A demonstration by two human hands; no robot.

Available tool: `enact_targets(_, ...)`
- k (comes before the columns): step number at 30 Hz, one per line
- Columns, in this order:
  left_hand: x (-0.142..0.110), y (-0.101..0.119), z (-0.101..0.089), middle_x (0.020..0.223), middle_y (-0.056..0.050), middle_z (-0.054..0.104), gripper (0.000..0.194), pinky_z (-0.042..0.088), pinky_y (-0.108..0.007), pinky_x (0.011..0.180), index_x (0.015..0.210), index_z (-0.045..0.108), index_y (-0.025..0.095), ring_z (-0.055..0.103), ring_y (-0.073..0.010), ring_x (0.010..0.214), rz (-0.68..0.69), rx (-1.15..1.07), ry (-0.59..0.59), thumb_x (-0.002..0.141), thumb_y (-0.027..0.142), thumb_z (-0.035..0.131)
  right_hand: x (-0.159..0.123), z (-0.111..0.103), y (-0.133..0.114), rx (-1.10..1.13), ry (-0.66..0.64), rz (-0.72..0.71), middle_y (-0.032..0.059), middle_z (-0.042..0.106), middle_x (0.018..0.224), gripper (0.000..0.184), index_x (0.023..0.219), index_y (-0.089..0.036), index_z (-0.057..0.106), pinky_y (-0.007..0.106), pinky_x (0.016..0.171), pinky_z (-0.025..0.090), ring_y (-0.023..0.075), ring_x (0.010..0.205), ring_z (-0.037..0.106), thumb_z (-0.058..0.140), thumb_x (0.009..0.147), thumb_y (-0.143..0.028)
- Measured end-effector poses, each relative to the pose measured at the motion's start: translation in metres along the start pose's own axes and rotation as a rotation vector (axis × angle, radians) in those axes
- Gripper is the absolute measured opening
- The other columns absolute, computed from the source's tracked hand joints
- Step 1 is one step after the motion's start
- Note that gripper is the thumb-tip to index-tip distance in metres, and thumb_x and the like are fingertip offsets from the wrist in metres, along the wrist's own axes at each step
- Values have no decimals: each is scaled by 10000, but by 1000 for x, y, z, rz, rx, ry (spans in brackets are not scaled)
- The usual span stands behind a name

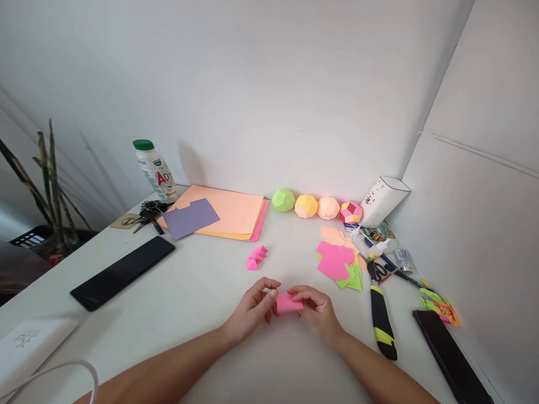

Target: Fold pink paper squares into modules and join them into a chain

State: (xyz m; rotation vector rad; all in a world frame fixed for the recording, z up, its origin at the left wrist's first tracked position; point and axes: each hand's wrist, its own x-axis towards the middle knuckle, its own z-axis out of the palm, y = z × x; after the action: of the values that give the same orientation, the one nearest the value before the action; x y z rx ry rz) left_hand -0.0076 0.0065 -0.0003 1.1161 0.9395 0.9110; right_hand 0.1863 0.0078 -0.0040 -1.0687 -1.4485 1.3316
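Observation:
A small pink paper piece (289, 303) is held between my two hands above the table's near middle. My left hand (255, 306) pinches its left end between thumb and fingers. On the other end, my right hand (318, 308) grips the paper with its fingertips, partly covering it. Just beyond my hands lie several small folded pink paper units (256, 258), close together. To the right, a loose pile of pink paper pieces (336, 260) overlaps green paper pieces (352, 279) and peach paper pieces (337, 235).
Against the wall stand a green paper ball (283, 200) and several others. Peach sheets (236, 210) and a purple sheet (192, 217) lie back left, near a white bottle (156, 171). A utility knife (382, 320), a black phone (450, 356) and a dark slab (122, 272) flank my arms.

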Motion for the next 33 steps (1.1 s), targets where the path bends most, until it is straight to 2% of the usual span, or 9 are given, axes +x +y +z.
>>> enact_targets(3, -3, 6, 0, 817, -22, 595, 405, 474, -276, 572, 1070, 506, 193, 559, -140, 623, 4, -10, 4, 859, 531, 433, -3, 0, -2, -101, 21, -180, 103, 655, 1119, 95, 743, -207, 681, 352, 801, 521, 236, 1018, 617, 615, 799, -247)
enact_targets(5, -3, 10, 1, 867, -41, 614, 410, 474, -281, 594, 1103, 509, 184, 573, -152, 659, -17, 6, -58, 852, 506, 471, -4, -1, -4, -194, 27, -271, 108, 646, 1151, 111, 742, -210, 681, 373, 855, 504, 238, 1043, 613, 594, 810, -205)
enact_targets(9, -1, 10, 0, 723, -17, 623, 351, 420, -249, 572, 1027, 548, 166, 558, -139, 621, -57, -17, -196, 850, 467, 512, -3, 0, -6, -288, -30, -400, 108, 660, 1126, 158, 725, -206, 660, 357, 859, 510, 228, 1037, 622, 554, 820, -135)
enact_targets(15, 2, 2, 0, 563, 47, 532, 314, 302, -195, 474, 821, 511, 169, 431, -78, 479, -107, -74, -143, 803, 475, 580, -4, 5, -5, -390, -142, -549, 123, 536, 1274, 171, 781, -200, 603, 358, 894, 487, 224, 1113, 564, 504, 792, -61)
enact_targets(20, 2, -1, 1, 562, 51, 526, 289, 312, -195, 483, 819, 498, 170, 427, -74, 483, -65, -89, -121, 840, 455, 539, -5, 6, -2, -445, -143, -535, 127, 384, 1358, 152, 872, -203, 593, 366, 885, 482, 244, 1133, 522, 557, 759, -108)
enact_targets(24, -1, -1, 3, 614, 25, 582, 277, 381, -218, 515, 834, 502, 174, 492, -94, 514, -61, -81, -111, 851, 450, 522, -2, 4, -6, -423, -159, -529, 141, 517, 1200, 110, 866, -195, 619, 357, 876, 484, 248, 1082, 544, 613, 761, -229)
enact_targets(27, -3, 1, 4, 683, -1, 626, 274, 425, -239, 559, 842, 514, 172, 543, -110, 561, -73, -58, -125, 856, 446, 514, 0, 5, -13, -355, -134, -493, 115, 608, 996, 86, 830, -188, 649, 311, 772, 517, 203, 903, 607, 581, 813, -239)
enact_targets(31, -3, 3, 4, 717, -12, 645, 284, 393, -222, 533, 821, 513, 170, 560, -109, 565, -67, -1, -105, 864, 450, 494, 1, 6, -17, -319, -127, -414, 78, 639, 794, 191, 777, -176, 693, 283, 670, 521, 170, 733, 607, 529, 863, -227)
enact_targets(33, -3, 3, 3, 706, -11, 644, 295, 380, -220, 516, 809, 504, 173, 564, -113, 558, -73, 7, -92, 863, 462, 487, 1, 6, -17, -302, -140, -420, 77, 649, 814, 187, 825, -183, 708, 284, 659, 525, 170, 732, 611, 536, 866, -242)
